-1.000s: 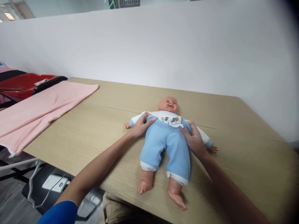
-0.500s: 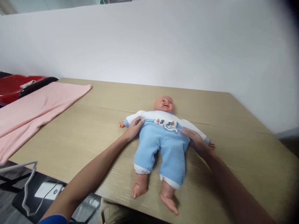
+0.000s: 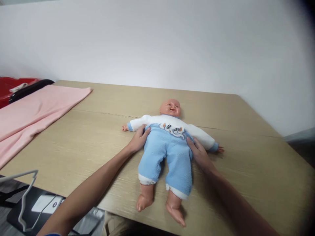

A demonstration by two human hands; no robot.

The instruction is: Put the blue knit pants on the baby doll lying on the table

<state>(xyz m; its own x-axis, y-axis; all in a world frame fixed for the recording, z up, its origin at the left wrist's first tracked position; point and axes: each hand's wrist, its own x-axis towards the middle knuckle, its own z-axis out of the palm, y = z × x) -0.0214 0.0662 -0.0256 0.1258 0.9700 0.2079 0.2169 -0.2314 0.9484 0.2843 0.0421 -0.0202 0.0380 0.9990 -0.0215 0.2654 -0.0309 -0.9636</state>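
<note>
A baby doll (image 3: 169, 107) lies on its back on the wooden table, arms spread and feet toward me. It wears a white top (image 3: 163, 118) with blue cuffs and fuzzy light-blue trousers (image 3: 155, 147), with an animal face on the front of the waist. My left hand (image 3: 139, 139) is closed at one side of the trousers' waist, thumb on top. At the opposite side, my right hand (image 3: 199, 151) grips the trousers near the waist, its thumb pressed on the cloth. Fingers tucked under the doll's sides are partly hidden.
A pink cloth (image 3: 44, 106) is spread over the table's left part, beside a red basin (image 3: 7, 88) with a black rim. The table (image 3: 110, 101) meets a white wall. Below the left edge, a white device (image 3: 46, 204) with a cable rests on a dark surface.
My right hand has slid a little down and inward along the trousers' side, its fingers more tucked under. The whole view has shifted slightly; the doll lies in the same pose.
</note>
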